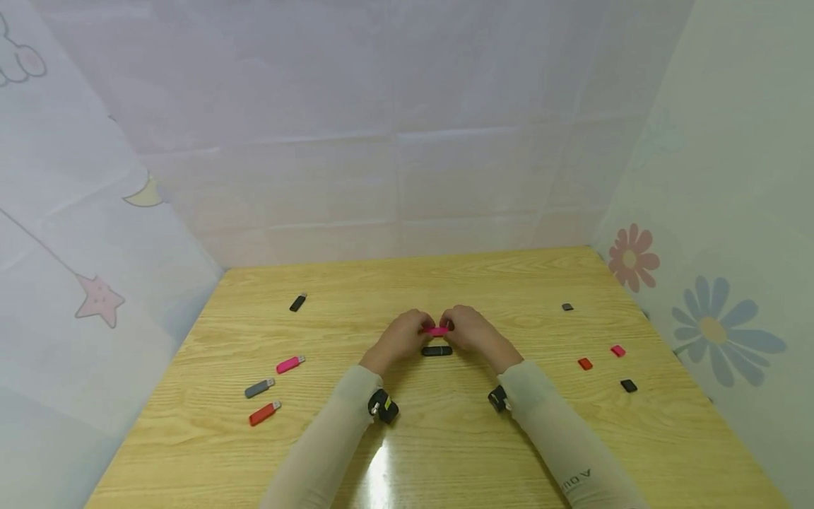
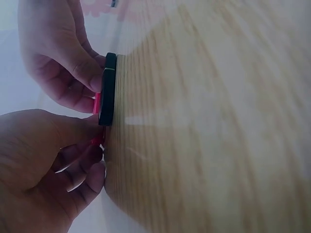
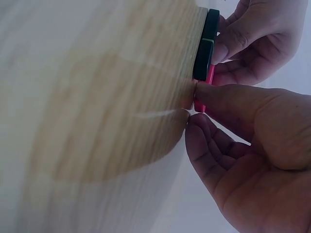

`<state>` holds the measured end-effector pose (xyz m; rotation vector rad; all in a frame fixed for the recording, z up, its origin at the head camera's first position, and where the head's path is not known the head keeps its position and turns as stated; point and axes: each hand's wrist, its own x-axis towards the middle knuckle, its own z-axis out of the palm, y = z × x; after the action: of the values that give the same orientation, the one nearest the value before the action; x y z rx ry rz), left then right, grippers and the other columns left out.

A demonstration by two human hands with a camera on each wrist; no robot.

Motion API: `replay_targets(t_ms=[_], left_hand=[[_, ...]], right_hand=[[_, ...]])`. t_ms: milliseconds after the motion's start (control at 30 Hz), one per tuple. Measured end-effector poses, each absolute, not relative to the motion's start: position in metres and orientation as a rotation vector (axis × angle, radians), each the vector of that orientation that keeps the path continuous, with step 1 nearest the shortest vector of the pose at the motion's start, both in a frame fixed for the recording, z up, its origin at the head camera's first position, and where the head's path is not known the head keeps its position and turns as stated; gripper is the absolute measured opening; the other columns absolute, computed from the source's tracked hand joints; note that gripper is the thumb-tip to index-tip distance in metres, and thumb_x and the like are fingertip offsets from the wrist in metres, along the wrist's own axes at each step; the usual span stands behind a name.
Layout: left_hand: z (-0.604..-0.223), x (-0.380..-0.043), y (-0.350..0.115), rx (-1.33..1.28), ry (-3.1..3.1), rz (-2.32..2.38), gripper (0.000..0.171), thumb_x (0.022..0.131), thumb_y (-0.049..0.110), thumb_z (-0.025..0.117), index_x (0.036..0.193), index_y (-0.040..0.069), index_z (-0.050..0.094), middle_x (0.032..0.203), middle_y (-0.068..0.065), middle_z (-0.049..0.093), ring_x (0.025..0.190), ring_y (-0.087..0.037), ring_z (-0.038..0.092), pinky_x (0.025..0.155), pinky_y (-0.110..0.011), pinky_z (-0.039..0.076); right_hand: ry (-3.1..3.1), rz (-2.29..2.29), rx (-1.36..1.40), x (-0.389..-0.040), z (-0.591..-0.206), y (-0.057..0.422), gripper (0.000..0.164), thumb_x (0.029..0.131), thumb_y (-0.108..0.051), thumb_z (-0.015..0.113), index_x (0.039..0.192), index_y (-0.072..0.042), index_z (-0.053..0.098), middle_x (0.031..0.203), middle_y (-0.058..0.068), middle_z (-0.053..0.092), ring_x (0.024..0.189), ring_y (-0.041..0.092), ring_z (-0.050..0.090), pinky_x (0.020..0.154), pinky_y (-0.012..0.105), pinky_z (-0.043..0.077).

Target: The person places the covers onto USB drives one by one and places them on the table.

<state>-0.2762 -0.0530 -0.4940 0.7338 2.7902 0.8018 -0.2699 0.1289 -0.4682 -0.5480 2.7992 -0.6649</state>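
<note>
At the middle of the table both hands meet over a small pink USB flash drive (image 1: 437,331). My left hand (image 1: 402,339) pinches its left end and my right hand (image 1: 472,331) pinches its right end, fingers covering both ends. Just in front, on the near side, lies a black USB flash drive (image 1: 437,350) with its cap on, parallel to the pink one. In the left wrist view this black drive (image 2: 108,92) partly hides the pink drive (image 2: 96,103). Pink also shows at the right fingertips in the right wrist view.
Uncapped USB drives lie at the left: black (image 1: 297,302), pink (image 1: 290,364), grey (image 1: 259,388) and red (image 1: 264,413). Loose caps lie at the right: grey (image 1: 567,307), pink (image 1: 618,350), red (image 1: 585,363) and black (image 1: 629,385). Printed cloth walls border the wooden table (image 1: 445,452).
</note>
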Motion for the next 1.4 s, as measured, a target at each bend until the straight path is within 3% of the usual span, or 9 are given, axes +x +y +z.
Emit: replay_targets(t_ms=[233, 467, 867, 1400], left_hand=[[-0.492, -0.275, -0.053, 0.727, 2.795, 0.765, 0.019, 0.099, 0.013, 0.067, 0.116, 0.006, 0.071, 0.106, -0.005, 0.065, 0.09, -0.015, 0.059, 0.083, -0.03, 0.052], [-0.485, -0.271, -0.062, 0.75, 2.847, 0.651, 0.028, 0.099, 0.017, 0.067, 0.124, 0.007, 0.067, 0.117, -0.007, 0.064, 0.105, -0.019, 0.063, 0.093, -0.035, 0.053], [-0.472, -0.259, -0.1, 0.668, 2.896, 0.54, 0.032, 0.101, 0.021, 0.065, 0.129, 0.009, 0.064, 0.124, -0.009, 0.062, 0.116, -0.027, 0.06, 0.099, -0.041, 0.05], [-0.473, -0.255, -0.152, 0.571, 2.955, 0.511, 0.035, 0.097, 0.025, 0.071, 0.126, 0.006, 0.065, 0.125, -0.014, 0.061, 0.124, -0.035, 0.053, 0.104, -0.047, 0.046]], right_hand=[[2.767, -0.68, -0.519, -0.271, -0.467, 0.13, 0.016, 0.092, -0.003, 0.068, 0.108, 0.0, 0.07, 0.098, 0.011, 0.066, 0.085, 0.024, 0.059, 0.08, 0.041, 0.053], [2.739, -0.716, -0.43, -0.271, -0.465, 0.133, 0.026, 0.096, -0.012, 0.065, 0.119, 0.0, 0.067, 0.111, 0.014, 0.065, 0.095, 0.026, 0.061, 0.087, 0.045, 0.053], [2.741, -0.719, -0.423, -0.259, -0.453, 0.17, 0.04, 0.102, -0.02, 0.061, 0.132, 0.005, 0.059, 0.133, 0.025, 0.059, 0.124, 0.043, 0.056, 0.102, 0.055, 0.047], [2.748, -0.73, -0.391, -0.245, -0.443, 0.219, 0.046, 0.103, -0.021, 0.059, 0.137, 0.008, 0.053, 0.136, 0.03, 0.055, 0.124, 0.047, 0.054, 0.098, 0.058, 0.048]])
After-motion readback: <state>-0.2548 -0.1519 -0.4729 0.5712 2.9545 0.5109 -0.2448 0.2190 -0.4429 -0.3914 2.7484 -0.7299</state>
